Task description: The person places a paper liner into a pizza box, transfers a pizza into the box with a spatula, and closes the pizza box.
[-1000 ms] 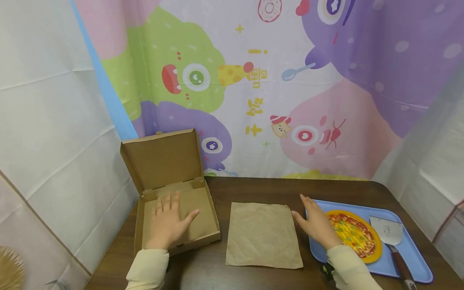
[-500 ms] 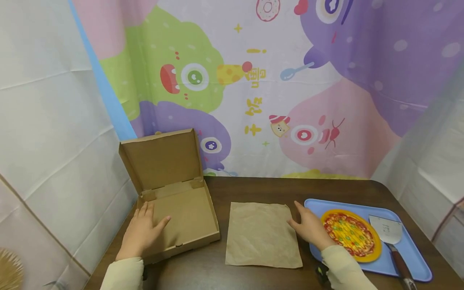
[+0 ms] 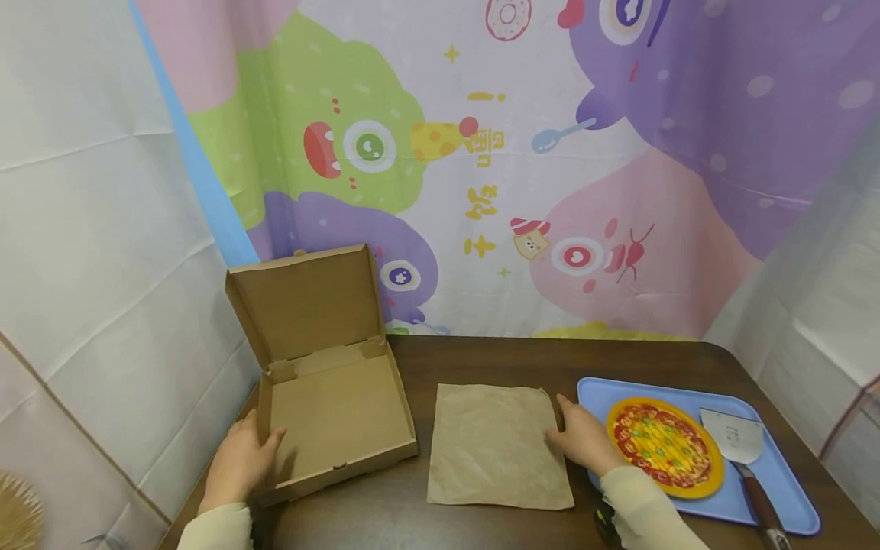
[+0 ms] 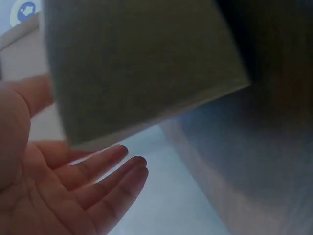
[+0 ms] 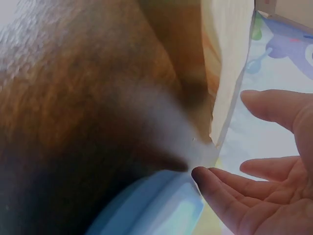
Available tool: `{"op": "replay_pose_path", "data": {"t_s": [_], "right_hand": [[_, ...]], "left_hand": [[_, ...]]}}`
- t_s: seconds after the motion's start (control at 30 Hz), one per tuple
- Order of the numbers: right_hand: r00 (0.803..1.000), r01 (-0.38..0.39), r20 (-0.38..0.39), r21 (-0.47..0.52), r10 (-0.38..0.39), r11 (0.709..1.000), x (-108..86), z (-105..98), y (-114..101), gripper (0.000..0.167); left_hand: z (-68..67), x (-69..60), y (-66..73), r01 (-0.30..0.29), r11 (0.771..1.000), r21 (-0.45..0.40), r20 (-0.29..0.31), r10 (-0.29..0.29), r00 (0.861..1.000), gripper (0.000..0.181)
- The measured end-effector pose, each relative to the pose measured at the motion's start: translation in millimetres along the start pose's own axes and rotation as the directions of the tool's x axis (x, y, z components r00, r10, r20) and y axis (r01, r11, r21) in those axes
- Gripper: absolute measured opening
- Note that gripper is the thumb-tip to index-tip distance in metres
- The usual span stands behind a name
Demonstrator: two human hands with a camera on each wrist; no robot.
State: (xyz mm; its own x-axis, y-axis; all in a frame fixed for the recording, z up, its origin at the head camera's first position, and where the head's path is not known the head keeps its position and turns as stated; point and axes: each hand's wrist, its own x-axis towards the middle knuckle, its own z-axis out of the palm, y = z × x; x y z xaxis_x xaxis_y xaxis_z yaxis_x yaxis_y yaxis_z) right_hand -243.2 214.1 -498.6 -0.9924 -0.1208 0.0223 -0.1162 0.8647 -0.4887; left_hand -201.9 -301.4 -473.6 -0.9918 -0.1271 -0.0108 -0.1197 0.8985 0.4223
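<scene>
An open cardboard box [image 3: 344,416] stands on the left, its lid [image 3: 312,305] raised against the curtain. At the box's left front edge is my left hand [image 3: 237,466], thumb apart from the relaxed fingers; the left wrist view has this hand [image 4: 73,181] beside the box wall [image 4: 146,68]. A square sheet of brown paper [image 3: 498,447] lies flat mid-table. My right hand [image 3: 584,439] is at the sheet's right edge, holding nothing, and in the right wrist view the hand [image 5: 264,186] has its fingers spread near the paper's edge [image 5: 227,63].
On the right, a blue tray [image 3: 777,496] carries a pizza on a yellow round plate [image 3: 665,447] and a metal spatula with a dark handle [image 3: 732,437]. A cartoon curtain [image 3: 481,290] hangs behind the brown table [image 3: 385,504].
My left hand has moved left and towards me, from over the box's inside to its left front edge. My right hand has shifted slightly towards me, away from the pizza.
</scene>
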Motion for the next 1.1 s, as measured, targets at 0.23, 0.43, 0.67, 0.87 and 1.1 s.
{"op": "replay_pose_path", "data": {"t_s": [0.23, 0.43, 0.67, 0.87, 1.1], "right_hand": [[0.999, -0.039, 0.034, -0.017, 0.04, 0.999, 2.1, 3, 0, 0.072], [0.998, -0.041, 0.043, -0.069, 0.044, 0.997, 6.6, 6, 2, 0.069], [0.999, -0.027, 0.028, -0.084, 0.029, 0.996, 10.1, 8, 2, 0.058], [1.0, -0.011, 0.005, -0.058, 0.011, 0.998, 11.8, 10, 2, 0.039], [1.0, -0.016, -0.004, 0.002, 0.016, 1.0, 13.5, 12, 4, 0.037]], "left_hand": [[4.9, 0.6, -10.0, 0.066, 0.997, -0.048, -0.056, -0.069, 0.996, 0.06], [8.2, -1.8, -14.2, 0.102, 0.99, -0.098, -0.074, -0.109, 0.991, 0.048], [11.8, -5.3, -16.0, 0.102, 0.983, -0.149, -0.14, -0.124, 0.982, 0.043], [15.5, -5.4, -18.9, 0.098, 0.981, -0.167, -0.171, -0.127, 0.977, 0.041], [17.4, -4.3, -19.4, 0.089, 0.983, -0.163, -0.184, -0.119, 0.976, 0.04]]}}
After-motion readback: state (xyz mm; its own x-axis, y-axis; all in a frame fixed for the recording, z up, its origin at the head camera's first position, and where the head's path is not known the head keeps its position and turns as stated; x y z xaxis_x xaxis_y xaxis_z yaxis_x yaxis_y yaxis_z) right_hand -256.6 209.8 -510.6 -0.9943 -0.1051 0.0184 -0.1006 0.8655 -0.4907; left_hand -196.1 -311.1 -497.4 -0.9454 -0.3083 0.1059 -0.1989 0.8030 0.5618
